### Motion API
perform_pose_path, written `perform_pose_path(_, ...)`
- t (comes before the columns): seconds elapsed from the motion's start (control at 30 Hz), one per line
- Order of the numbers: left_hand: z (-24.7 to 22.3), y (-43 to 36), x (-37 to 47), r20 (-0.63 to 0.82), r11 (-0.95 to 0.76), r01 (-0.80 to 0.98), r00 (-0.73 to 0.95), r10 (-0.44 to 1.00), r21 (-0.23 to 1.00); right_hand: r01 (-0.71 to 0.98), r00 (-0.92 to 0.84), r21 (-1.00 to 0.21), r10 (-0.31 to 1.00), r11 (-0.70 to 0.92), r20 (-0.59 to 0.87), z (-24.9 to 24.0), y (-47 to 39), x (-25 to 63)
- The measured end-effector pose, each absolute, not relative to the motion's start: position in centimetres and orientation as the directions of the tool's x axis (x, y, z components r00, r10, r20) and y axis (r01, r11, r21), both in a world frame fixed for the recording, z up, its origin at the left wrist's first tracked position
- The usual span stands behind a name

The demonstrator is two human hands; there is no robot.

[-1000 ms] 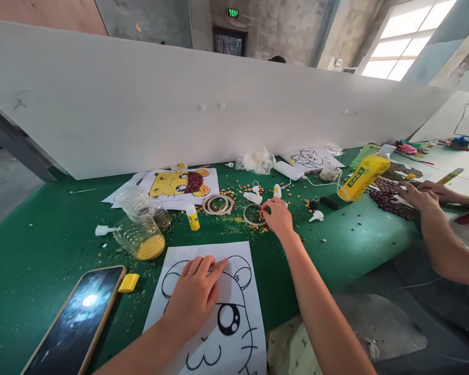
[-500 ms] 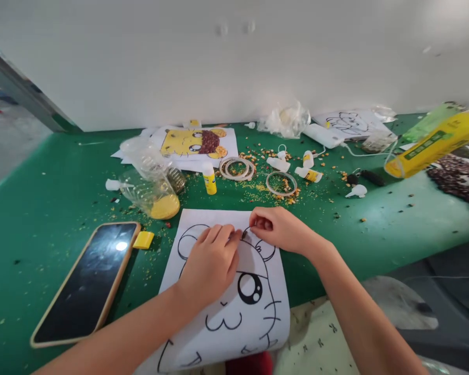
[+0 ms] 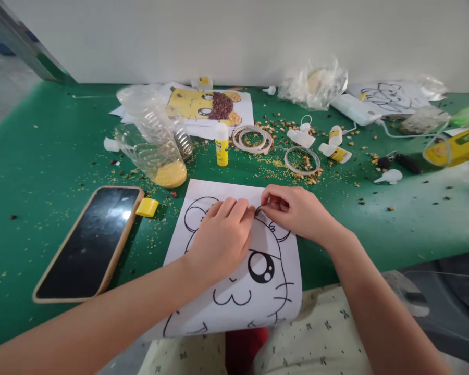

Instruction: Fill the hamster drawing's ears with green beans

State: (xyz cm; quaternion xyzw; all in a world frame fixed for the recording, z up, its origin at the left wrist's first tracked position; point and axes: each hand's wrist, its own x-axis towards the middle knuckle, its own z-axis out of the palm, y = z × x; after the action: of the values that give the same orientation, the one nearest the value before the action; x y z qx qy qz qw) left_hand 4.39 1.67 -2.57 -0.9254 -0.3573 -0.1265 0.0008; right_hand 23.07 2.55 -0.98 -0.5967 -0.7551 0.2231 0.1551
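The sheet (image 3: 238, 286) lies at the lower centre of the frame, its near end bending past the edge of the table (image 3: 383, 229), so uneven pressure from the left hand (image 3: 219, 239), loosely bent on it, could crease or shift it. The right hand (image 3: 303, 213) is narrow at the sheet's top; I cannot tell whether either hand grips anything. A forward nudge might topple the upright glue (image 3: 222, 146), upper centre.
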Motion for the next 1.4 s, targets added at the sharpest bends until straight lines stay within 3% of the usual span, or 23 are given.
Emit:
perform_pose_path(0.37,-2.5,1.6,4.5,0.246,-0.748,0.662,0.72,0.649,0.038,0.828,-0.167,-0.552,0.984,0.103,-0.067,-1.1,2.7,22.9)
perform_pose_path(0.63,-2.5,1.6,4.4,0.246,-0.751,0.659,0.722,0.647,0.041,0.855,-0.14,-0.51,0.988,0.091,-0.059,-1.1,2.5,22.6)
perform_pose_path(1.03,-2.5,1.6,4.4,0.238,-0.754,0.656,0.727,0.644,0.038,0.8,-0.153,-0.593,0.986,0.089,-0.058,-1.2,2.3,23.3)
perform_pose_path(1.4,-2.5,1.6,4.5,0.244,-0.754,0.657,0.727,0.641,0.025,0.864,-0.092,-0.5,0.995,0.06,-0.039,-1.2,2.2,22.3)
